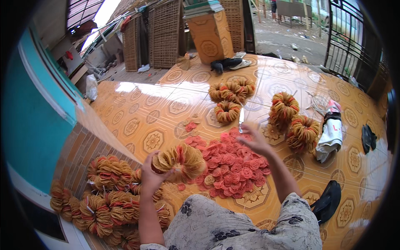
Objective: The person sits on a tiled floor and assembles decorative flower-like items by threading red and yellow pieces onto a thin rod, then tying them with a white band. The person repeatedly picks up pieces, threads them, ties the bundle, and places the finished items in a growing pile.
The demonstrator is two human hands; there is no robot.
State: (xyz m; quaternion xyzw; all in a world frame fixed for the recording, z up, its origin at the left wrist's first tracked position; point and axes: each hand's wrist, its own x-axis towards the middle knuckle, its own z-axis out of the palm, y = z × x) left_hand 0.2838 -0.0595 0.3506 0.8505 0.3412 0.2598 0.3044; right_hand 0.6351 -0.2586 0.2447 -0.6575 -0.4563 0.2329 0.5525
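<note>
Patterned orange tiles (154, 141) cover a porch floor beside a turquoise wall (41, 100), with woven panels (164, 35), a tiled pillar (210, 37) and a dark metal gate (350, 41) at the far side. A seated person in a pale flowered garment (221, 225) works over a loose heap of red discs (239, 171), spread on the floor just beyond the lap.

The left hand (152, 175) curls around one side of a ring (189, 162), a thick bundle of tan discs with a little red among them, held up at the near left edge of the heap. The right hand (257, 142) hangs over the far edge of the heap, fingers partly spread, close to a thin pale strip (241, 118); whether it grips the strip cannot be told.

Much of the work looks done. Bundles (108, 171) are piled at the person's left, some showing white ties; a ring cluster (227, 111) sits beyond the heap, and a ring pair (293, 121) stands to the right, near a white bag (331, 135). Plenty appears to remain: the heap is broad, almost wholly red, and a few strays (191, 126) lie apart past its far left edge. Whether the held ring is complete cannot be judged from this angle.
</note>
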